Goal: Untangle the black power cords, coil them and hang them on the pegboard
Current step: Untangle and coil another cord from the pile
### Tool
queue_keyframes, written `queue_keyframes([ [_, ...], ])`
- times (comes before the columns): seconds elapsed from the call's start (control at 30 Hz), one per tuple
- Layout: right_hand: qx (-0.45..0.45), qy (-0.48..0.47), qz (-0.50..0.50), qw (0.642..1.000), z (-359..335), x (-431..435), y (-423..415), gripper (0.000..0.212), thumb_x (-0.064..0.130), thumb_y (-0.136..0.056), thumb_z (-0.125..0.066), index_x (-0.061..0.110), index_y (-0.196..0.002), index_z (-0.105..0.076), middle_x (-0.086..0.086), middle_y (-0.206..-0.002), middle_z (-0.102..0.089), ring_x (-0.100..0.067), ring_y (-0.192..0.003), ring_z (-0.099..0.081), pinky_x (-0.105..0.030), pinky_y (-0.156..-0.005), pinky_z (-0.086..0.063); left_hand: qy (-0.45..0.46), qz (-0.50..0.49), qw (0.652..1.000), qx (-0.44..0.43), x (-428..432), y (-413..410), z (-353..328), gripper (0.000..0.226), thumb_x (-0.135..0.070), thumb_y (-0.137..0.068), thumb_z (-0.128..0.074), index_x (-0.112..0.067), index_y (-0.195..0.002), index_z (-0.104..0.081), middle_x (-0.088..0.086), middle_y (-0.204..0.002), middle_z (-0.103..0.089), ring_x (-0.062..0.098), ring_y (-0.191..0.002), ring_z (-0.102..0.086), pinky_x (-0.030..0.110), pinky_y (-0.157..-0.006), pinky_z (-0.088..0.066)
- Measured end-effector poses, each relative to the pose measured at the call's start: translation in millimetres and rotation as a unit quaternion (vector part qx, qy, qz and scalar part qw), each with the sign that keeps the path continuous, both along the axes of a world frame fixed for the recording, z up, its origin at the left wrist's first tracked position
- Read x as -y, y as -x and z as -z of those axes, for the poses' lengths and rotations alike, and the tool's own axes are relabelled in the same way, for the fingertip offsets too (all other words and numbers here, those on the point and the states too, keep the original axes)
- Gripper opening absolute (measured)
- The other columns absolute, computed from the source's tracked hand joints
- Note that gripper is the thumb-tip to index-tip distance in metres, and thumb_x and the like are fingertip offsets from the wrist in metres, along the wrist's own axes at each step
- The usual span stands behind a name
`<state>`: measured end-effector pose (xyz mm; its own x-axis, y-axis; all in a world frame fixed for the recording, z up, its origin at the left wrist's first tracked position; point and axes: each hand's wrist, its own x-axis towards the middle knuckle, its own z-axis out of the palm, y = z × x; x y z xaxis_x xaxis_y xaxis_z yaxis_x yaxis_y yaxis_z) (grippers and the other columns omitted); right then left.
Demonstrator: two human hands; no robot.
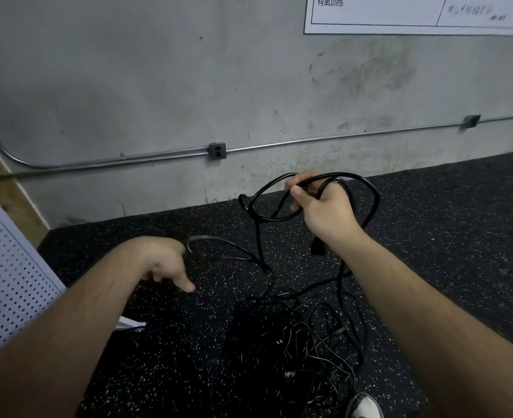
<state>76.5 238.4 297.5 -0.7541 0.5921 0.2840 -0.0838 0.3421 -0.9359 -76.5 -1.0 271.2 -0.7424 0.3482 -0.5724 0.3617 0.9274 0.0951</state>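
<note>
Below the right hand (pixel 324 212), gripping a looped black power cord (pixel 274 219): tangled cord pile (pixel 303 342) on speckled rubber floor (pixel 445 236). Left hand (pixel 164 260) loose, empty. Beyond: concrete wall (pixel 158 86), outlet (pixel 217 151). Far left: pegboard (pixel 7 267).

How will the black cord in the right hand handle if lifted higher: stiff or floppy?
Probably springy rather than limp: the cord forms rounded loops around the right hand. Likely to snag, since its tail runs down into the tangled pile.
</note>
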Motion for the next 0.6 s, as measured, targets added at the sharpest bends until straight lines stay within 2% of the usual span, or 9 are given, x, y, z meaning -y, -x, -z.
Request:
queue_keyframes([
  [0.07, -0.025, -0.007, -0.017, 1.000, -2, 2, 3, 0.018, 0.007, -0.101, -0.059, 0.019, -0.095, -0.071, 0.004, -0.084, -0.073, -0.002, -0.055, -0.058, -0.016, -0.050, -0.042, -0.060, 0.019, 0.988, -0.142, -1, -3, -10, 0.074, -0.035, -0.094, -0.072, -0.016, -0.156, -0.036, 0.008, -0.150, -0.052, 0.026, -0.130, -0.055, 0.037, -0.108, -0.045],
  [0.1, -0.032, -0.006, -0.026, 0.999, -2, 3, 4, 0.018, 0.006, -0.101, -0.059, 0.019, -0.095, -0.071, 0.004, -0.089, -0.074, -0.003, -0.058, -0.060, -0.015, -0.053, -0.043, -0.177, 0.010, 0.969, -0.174, -3, -5, -13, 0.061, -0.038, -0.100, -0.063, -0.021, -0.153, -0.040, 0.004, -0.150, -0.052, 0.023, -0.131, -0.054, 0.036, -0.107, -0.044],
  [0.17, -0.034, -0.005, -0.041, 0.999, -4, 8, 6, 0.015, 0.007, -0.101, -0.060, 0.015, -0.098, -0.072, -0.001, -0.087, -0.075, -0.003, -0.056, -0.060, -0.014, -0.051, -0.042, -0.432, 0.016, 0.897, -0.090, -12, -19, -22, 0.050, -0.061, -0.098, -0.051, -0.041, -0.144, -0.049, -0.011, -0.147, -0.054, 0.012, -0.129, -0.054, 0.037, -0.108, -0.042],
  [0.2, -0.035, -0.005, -0.044, 0.998, -4, 11, 7, 0.013, 0.007, -0.101, -0.061, 0.014, -0.099, -0.072, -0.006, -0.083, -0.074, -0.004, -0.055, -0.061, -0.015, -0.050, -0.041, -0.507, 0.039, 0.860, -0.027, -19, -29, -25, 0.050, -0.073, -0.091, -0.050, -0.052, -0.137, -0.052, -0.018, -0.144, -0.056, 0.007, -0.129, -0.054, 0.037, -0.108, -0.044],
  [0.27, -0.048, 0.001, -0.048, 0.998, -5, 14, 10, 0.012, 0.008, -0.100, -0.062, 0.014, -0.098, -0.072, -0.015, -0.086, -0.075, -0.010, -0.060, -0.065, -0.017, -0.053, -0.045, -0.542, 0.092, 0.835, -0.012, -32, -52, -29, 0.038, -0.069, -0.088, -0.056, -0.053, -0.122, -0.061, -0.023, -0.128, -0.064, -0.009, -0.116, -0.058, 0.023, -0.098, -0.046],
  [0.37, -0.058, 0.017, -0.059, 0.996, -3, 16, 11, 0.013, 0.009, -0.100, -0.062, 0.017, -0.097, -0.073, -0.008, -0.091, -0.076, -0.008, -0.066, -0.066, -0.020, -0.062, -0.049, -0.551, 0.090, 0.823, -0.103, -43, -66, -29, 0.018, -0.036, -0.099, -0.059, -0.024, -0.100, -0.074, -0.015, -0.091, -0.070, -0.017, -0.071, -0.059, 0.007, -0.066, -0.039],
  [0.47, -0.049, 0.057, -0.048, 0.996, -1, 15, 8, 0.013, 0.012, -0.102, -0.060, 0.013, -0.103, -0.073, -0.001, -0.068, -0.060, -0.005, -0.043, -0.043, -0.019, -0.045, -0.036, -0.599, 0.029, 0.798, -0.058, -42, -59, -26, 0.018, -0.034, -0.097, -0.061, -0.023, -0.093, -0.073, -0.009, -0.091, -0.076, 0.004, -0.071, -0.073, 0.014, -0.072, -0.050],
  [0.5, -0.041, 0.068, -0.039, 0.996, 0, 14, 7, 0.013, 0.015, -0.102, -0.060, 0.015, -0.103, -0.073, 0.000, -0.069, -0.059, -0.009, -0.044, -0.041, -0.022, -0.043, -0.034, -0.616, -0.002, 0.787, -0.041, -41, -57, -27, 0.017, -0.036, -0.096, -0.062, -0.025, -0.093, -0.074, -0.012, -0.090, -0.076, 0.010, -0.068, -0.074, 0.014, -0.072, -0.051],
  [0.6, 0.012, 0.116, -0.046, 0.992, 1, 11, 6, 0.008, 0.021, -0.100, -0.066, 0.018, -0.101, -0.073, 0.001, -0.086, -0.068, -0.019, -0.077, -0.063, -0.025, -0.050, -0.048, -0.666, -0.063, 0.743, 0.002, -42, -52, -24, 0.023, -0.044, -0.089, -0.063, -0.027, -0.089, -0.078, -0.011, -0.064, -0.063, 0.017, -0.070, -0.072, 0.036, -0.084, -0.059],
])
